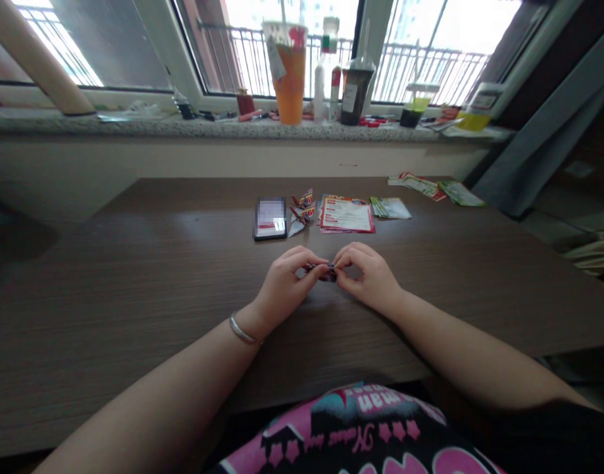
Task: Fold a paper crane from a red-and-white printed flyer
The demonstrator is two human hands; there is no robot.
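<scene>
Between the fingertips of both hands is a small dark, printed piece that looks like folded paper (pixel 327 272), just above the table. My left hand (pixel 293 276), with a silver bangle (pixel 241 330) at its wrist, pinches the piece's left side between thumb and forefinger. Its right end is pinched the same way by my right hand (pixel 368 275). Fingers cover much of the piece. Beyond the hands lie several folded, printed paper pieces (pixel 303 212) in red, yellow and dark colours. To their right is a stack of red-bordered printed sheets (pixel 348 215).
A phone (pixel 271 218) with a lit screen lies left of the folded pieces. Green-and-white printed papers (pixel 391 208) and more printed papers (pixel 423 187) lie toward the far right. Drink cups, including a tall orange one (pixel 289 79), and bottles stand on the stone windowsill (pixel 208 130).
</scene>
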